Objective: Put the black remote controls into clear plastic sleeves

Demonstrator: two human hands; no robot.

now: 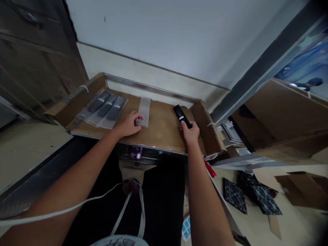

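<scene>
A black remote-like device (179, 113) with a small white label is held in my right hand (191, 131), tilted over the right part of the cardboard-lined tray (164, 136). My left hand (130, 123) rests at the near end of a flat translucent sleeve (145, 107), its fingers curled at the sleeve's edge. Whether those fingers grip the sleeve is hard to make out. On the tray's left side, three dark devices (104, 108) lie side by side in translucent sleeves, each showing a white label.
Raised cardboard walls (208, 128) border the tray, with a white panel (153, 37) behind it. Cardboard boxes (304, 189) and dark patterned packages (258, 194) lie at right. A white cord (77, 205) crosses my left forearm. A person (314, 82) is far off.
</scene>
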